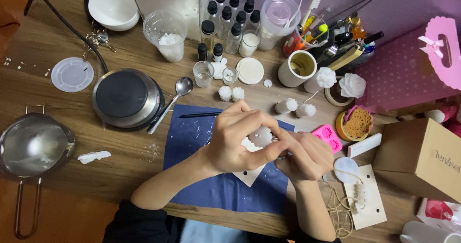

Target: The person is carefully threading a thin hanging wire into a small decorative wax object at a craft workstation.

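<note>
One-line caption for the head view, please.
Both hands, left hand and right hand, cup a small white wax piece over a blue mat.

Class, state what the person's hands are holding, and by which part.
Both hands, left hand and right hand, pinch a small white flower-shaped wax piece by its sides.

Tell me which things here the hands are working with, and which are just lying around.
In use: left hand, right hand, small white wax flower, blue mat.
Lying about: spoon, hot plate, pink mould, twine.
</note>
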